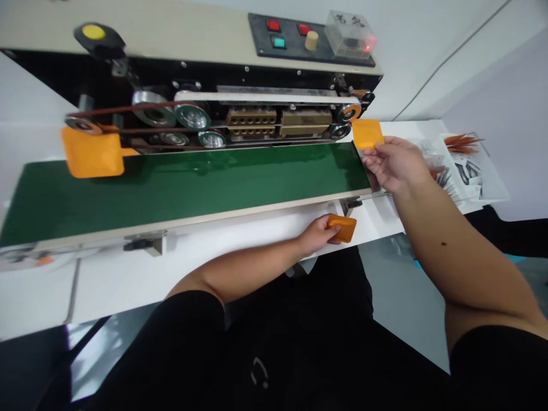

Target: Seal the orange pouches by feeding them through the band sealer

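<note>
Pinched in my right hand (396,162) is an orange pouch (367,133), its left edge close to the rollers at the right end of the band sealing machine (205,74). Lower down, in front of the green conveyor belt (240,177), my left hand (319,234) grips a stack of orange pouches (345,228); how many I cannot tell. At the belt's left end another orange pouch (93,153) hangs by the rollers, with a further orange piece (129,152) showing just behind it.
A white tray (492,171) at the right holds orange pieces (463,142) and small packets (471,171). Clear plastic bags lie beside it. The machine's control panel (293,41) has red and green switches and a knob. Under the belt's front edge stick out black clamp knobs (137,245).
</note>
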### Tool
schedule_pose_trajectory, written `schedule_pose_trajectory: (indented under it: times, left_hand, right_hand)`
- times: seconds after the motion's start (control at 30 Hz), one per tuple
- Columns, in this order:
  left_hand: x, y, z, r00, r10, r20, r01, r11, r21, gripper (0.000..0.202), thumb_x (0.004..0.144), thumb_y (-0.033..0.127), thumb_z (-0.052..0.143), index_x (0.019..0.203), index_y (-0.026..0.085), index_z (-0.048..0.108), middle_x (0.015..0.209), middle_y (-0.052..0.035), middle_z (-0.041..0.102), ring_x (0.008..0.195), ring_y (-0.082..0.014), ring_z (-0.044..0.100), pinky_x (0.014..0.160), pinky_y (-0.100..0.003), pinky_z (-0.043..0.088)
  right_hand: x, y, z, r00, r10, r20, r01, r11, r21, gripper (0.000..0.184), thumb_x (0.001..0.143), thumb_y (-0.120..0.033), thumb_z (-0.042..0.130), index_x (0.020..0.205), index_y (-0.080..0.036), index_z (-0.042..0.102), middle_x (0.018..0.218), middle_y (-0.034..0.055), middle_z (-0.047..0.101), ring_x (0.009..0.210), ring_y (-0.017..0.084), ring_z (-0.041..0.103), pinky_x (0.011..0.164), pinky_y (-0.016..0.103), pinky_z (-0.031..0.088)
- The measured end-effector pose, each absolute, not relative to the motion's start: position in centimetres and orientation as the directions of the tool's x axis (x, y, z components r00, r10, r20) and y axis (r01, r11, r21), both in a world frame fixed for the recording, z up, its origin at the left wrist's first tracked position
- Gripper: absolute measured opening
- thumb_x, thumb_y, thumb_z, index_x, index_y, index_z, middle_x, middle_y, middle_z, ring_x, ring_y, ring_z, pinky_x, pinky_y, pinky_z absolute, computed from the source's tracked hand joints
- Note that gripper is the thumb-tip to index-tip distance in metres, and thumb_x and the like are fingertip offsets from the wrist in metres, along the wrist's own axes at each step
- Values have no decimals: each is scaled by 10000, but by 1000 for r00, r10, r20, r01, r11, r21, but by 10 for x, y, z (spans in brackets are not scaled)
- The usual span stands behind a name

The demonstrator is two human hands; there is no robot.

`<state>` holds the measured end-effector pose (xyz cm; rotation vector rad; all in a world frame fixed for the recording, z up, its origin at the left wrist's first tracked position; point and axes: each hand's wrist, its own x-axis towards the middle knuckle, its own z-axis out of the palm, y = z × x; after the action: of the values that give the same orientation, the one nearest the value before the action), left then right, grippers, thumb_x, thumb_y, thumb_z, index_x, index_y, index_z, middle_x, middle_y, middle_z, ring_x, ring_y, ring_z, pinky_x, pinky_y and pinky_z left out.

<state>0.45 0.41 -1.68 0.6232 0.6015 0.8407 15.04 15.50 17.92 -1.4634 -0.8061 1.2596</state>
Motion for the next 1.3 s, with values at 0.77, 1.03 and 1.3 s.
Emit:
schedule_pose_trajectory:
  times: [0.77, 1.03, 1.3]
  left_hand:
    - [3, 4, -11, 458, 829, -322, -510, 542, 668, 570, 901, 412, 951, 1357, 193, 686, 1371, -135, 751, 1133, -227, 782, 1038, -463, 671]
    - [-4, 3, -2, 502, 811, -301, -453, 542, 708, 594, 870, 450, 962, 1326, 185, 689, 1271, -117, 781, 1054, -221, 808, 966, -393, 669]
    - [-6, 1, 5, 490, 833, -259, -462, 499, 733, 731, 762, 545, 1026, 1299, 173, 696, 1265, -110, 773, 1059, -219, 772, 976, -393, 656]
  right_hand:
    - [161, 8, 106, 319, 942, 103, 139, 61, -988, 200, 894, -353, 822, 997, -210, 727, 770, -14, 691, 540, 103, 617, 462, 197, 420]
    - [184, -47, 37, 242, 958, -152, 166, -196, -966, 337, 918, -462, 813, 1133, -217, 727, 809, -18, 676, 604, 119, 583, 573, 249, 488]
    - [170, -47, 39, 136, 979, -152, 148, -172, -974, 316, 907, -487, 837, 1060, -226, 746, 823, 6, 717, 635, 138, 602, 613, 279, 509]
